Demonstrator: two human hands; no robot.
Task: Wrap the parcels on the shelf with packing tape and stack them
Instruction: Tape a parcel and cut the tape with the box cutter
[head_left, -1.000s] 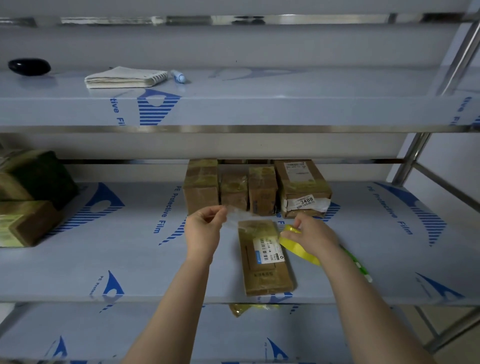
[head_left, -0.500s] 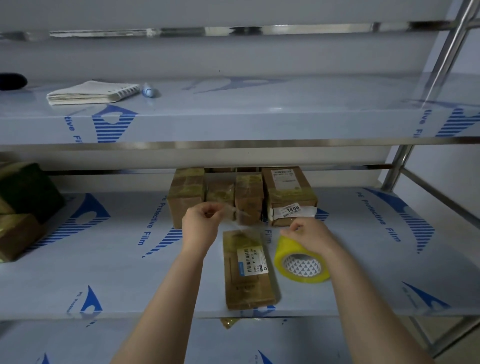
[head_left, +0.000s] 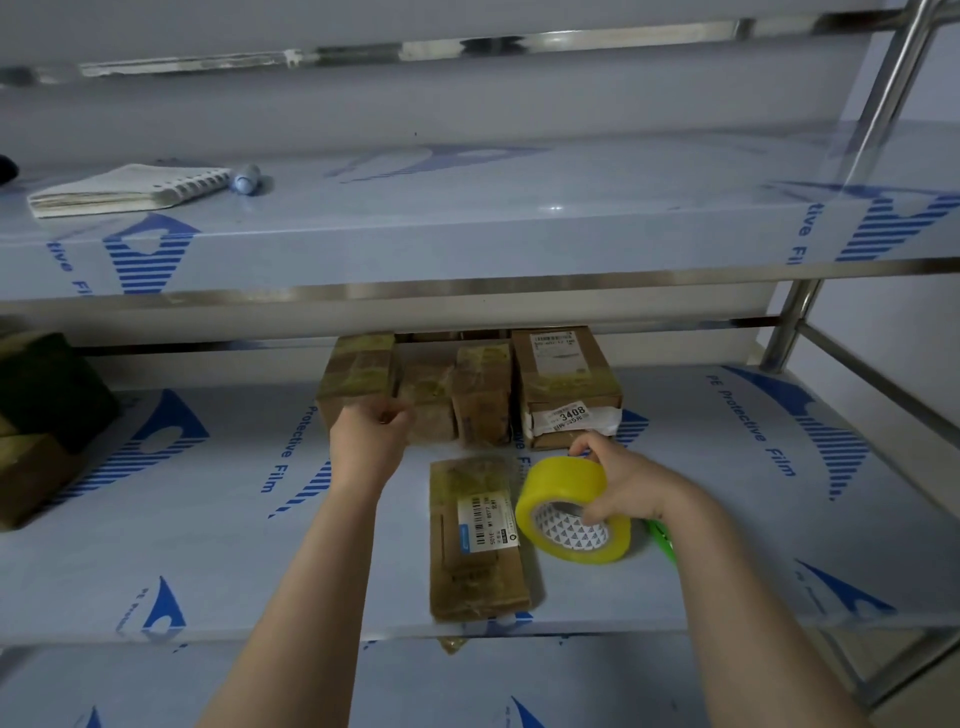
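Observation:
A flat brown parcel (head_left: 478, 540) with a white barcode label lies near the front edge of the middle shelf (head_left: 218, 545). My right hand (head_left: 623, 483) grips a yellow roll of packing tape (head_left: 571, 506), which stands tilted on the shelf just right of the parcel. My left hand (head_left: 369, 441) is up behind the parcel's far left corner, thumb and forefinger pinched together on the clear tape end, which barely shows. Behind it is a row of taped parcels (head_left: 483, 395), the rightmost parcel (head_left: 566, 384) labelled 3408.
A green object (head_left: 661, 535) lies under my right wrist. Dark and brown parcels (head_left: 31, 467) sit at the shelf's left end. On the upper shelf are a spiral notebook (head_left: 124, 189) and a marker (head_left: 247, 179). A steel post (head_left: 789, 327) stands at the right.
My right hand has brought the roll down from above the parcel to the shelf beside it. My left hand has moved slightly back toward the row of parcels, still pinched.

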